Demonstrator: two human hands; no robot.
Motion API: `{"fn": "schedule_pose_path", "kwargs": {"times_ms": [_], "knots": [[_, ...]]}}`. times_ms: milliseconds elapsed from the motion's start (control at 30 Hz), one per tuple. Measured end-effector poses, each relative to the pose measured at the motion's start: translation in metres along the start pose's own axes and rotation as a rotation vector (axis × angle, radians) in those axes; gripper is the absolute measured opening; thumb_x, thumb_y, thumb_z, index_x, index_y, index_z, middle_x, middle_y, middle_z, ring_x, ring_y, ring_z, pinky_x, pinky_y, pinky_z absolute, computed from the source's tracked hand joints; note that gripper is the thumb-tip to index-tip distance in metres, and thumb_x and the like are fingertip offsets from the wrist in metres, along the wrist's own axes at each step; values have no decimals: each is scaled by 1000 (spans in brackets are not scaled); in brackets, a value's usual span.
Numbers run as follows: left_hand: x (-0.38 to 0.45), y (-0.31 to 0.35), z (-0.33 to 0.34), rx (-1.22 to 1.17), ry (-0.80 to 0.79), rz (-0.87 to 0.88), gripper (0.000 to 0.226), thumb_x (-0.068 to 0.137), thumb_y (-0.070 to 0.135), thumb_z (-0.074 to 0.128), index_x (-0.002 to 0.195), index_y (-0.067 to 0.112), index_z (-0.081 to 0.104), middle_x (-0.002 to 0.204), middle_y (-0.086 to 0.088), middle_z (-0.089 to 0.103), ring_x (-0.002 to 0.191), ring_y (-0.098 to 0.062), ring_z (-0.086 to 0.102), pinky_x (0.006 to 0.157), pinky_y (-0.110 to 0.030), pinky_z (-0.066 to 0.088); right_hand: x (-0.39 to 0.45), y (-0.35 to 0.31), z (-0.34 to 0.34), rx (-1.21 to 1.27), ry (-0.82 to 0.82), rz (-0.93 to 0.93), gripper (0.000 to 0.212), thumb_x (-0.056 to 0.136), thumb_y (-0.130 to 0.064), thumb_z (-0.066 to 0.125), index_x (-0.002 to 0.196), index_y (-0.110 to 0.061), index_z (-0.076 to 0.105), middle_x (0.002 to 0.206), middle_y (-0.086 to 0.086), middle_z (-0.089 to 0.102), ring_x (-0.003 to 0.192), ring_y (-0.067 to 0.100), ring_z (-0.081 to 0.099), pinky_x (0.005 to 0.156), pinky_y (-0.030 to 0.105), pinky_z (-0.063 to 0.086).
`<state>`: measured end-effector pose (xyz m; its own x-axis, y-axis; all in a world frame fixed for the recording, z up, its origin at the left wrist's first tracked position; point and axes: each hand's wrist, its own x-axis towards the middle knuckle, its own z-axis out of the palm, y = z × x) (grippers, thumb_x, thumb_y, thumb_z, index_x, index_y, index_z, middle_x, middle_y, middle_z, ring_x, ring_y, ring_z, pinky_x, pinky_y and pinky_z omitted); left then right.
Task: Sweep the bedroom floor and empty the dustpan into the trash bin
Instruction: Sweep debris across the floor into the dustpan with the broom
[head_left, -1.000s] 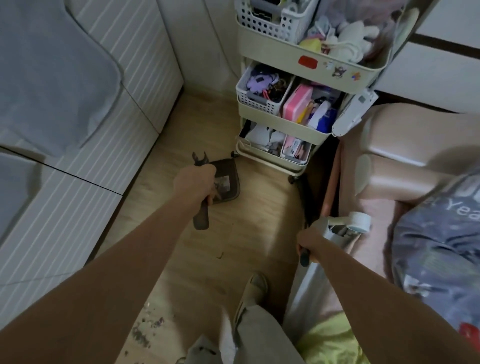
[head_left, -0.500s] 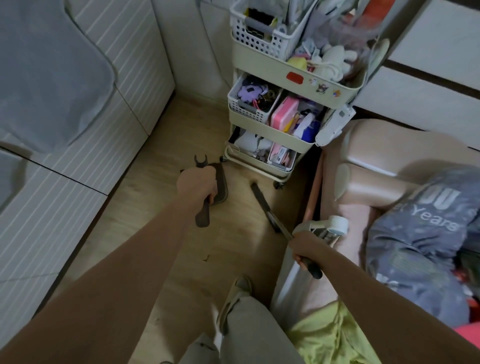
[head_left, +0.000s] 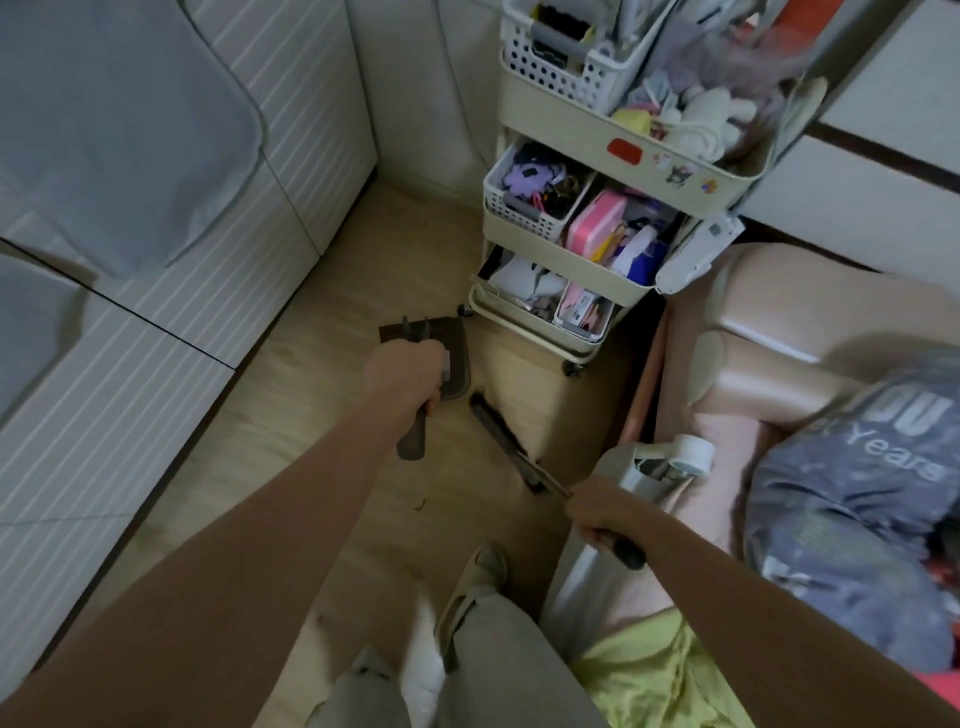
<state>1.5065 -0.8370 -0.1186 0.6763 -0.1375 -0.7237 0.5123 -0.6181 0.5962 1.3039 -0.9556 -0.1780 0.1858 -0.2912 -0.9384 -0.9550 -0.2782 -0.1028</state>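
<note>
The left hand (head_left: 404, 375) is closed around the handle of the dustpan (head_left: 451, 358), and the pan lies on the wood floor (head_left: 311, 415) just beyond the knuckles. The right hand (head_left: 597, 512) grips the brush (head_left: 501, 434) by its dark handle; the brush head reaches forward from this grip to the floor, near the pan's right edge. Beyond both grips stands a cart (head_left: 597, 270) full of small things.
</note>
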Motion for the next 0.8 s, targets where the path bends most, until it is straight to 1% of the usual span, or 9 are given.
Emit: {"fn": "schedule_pose_path", "kwargs": {"times_ms": [100, 200, 267, 367, 433, 533, 633, 700, 800], "knots": [[-2, -1, -10, 25, -25, 33, 27, 90, 19, 48, 64, 10, 46, 59, -7, 46, 48, -20, 43, 48, -23, 39, -11, 9, -14, -60, 42, -20, 23, 96, -4, 40, 100, 1, 62, 68, 9, 56, 48, 12, 49, 49, 20, 42], [-3, -10, -27, 37, 37, 24, 21, 90, 23, 49, 74, 9, 53, 65, -10, 52, 58, -24, 48, 63, -34, 44, -16, 2, -12, -17, 78, -12, 33, 94, 0, 39, 122, 6, 56, 64, 8, 52, 48, 13, 46, 45, 19, 40], [-7, -19, -40, -9, 50, 8, 17, 89, 21, 50, 77, 10, 53, 64, -7, 50, 55, -21, 46, 61, -34, 42, -3, -7, -6, -7, 104, -28, 37, 94, -2, 39, 128, 7, 50, 63, 5, 45, 50, 13, 43, 43, 19, 38], [-11, -37, -65, -93, 71, -24, 17, 90, 19, 52, 78, 8, 54, 61, -5, 47, 49, -16, 42, 53, -29, 38, 10, -26, 9, 27, 100, -24, 27, 94, -4, 42, 115, 7, 55, 65, 3, 43, 52, 14, 43, 45, 21, 37], [-12, -50, -86, -133, 82, -32, 17, 91, 19, 53, 77, 9, 54, 60, -4, 47, 47, -14, 40, 48, -27, 37, 13, -41, 31, -9, 73, -21, 16, 93, -2, 43, 81, -1, 52, 65, 4, 44, 53, 13, 43, 50, 20, 42], [-15, -66, -119, -223, 98, -55, 21, 91, 16, 53, 71, 11, 52, 55, -1, 44, 42, -12, 36, 44, -25, 33, 5, -66, 80, -48, -3, -40, 36, 90, 3, 44, 58, -11, 37, 56, 6, 39, 48, 12, 36, 42, 16, 34], [-17, -79, -149, -289, 122, -81, 20, 88, 12, 54, 68, 13, 52, 50, 1, 42, 40, -11, 33, 42, -24, 31, -14, -84, 125, -128, -79, -112, 37, 92, 4, 44, 61, -12, 32, 47, 2, 40, 49, 10, 34, 38, 14, 30], [-22, -87, -170, -300, 127, -90, 20, 87, 12, 54, 68, 12, 51, 51, 0, 40, 40, -12, 32, 41, -24, 30, -28, -91, 150, -170, -92, -135, 35, 90, 5, 47, 64, -14, 31, 62, 0, 40, 52, 8, 33, 38, 15, 30], [-32, -94, -197, -300, 124, -86, 20, 89, 12, 53, 69, 11, 49, 54, -2, 40, 42, -13, 32, 41, -25, 30, -45, -103, 169, -245, -123, -127, 24, 83, 10, 49, 74, -12, 48, 74, 5, 54, 44, 8, 40, 34, 15, 30]]}}
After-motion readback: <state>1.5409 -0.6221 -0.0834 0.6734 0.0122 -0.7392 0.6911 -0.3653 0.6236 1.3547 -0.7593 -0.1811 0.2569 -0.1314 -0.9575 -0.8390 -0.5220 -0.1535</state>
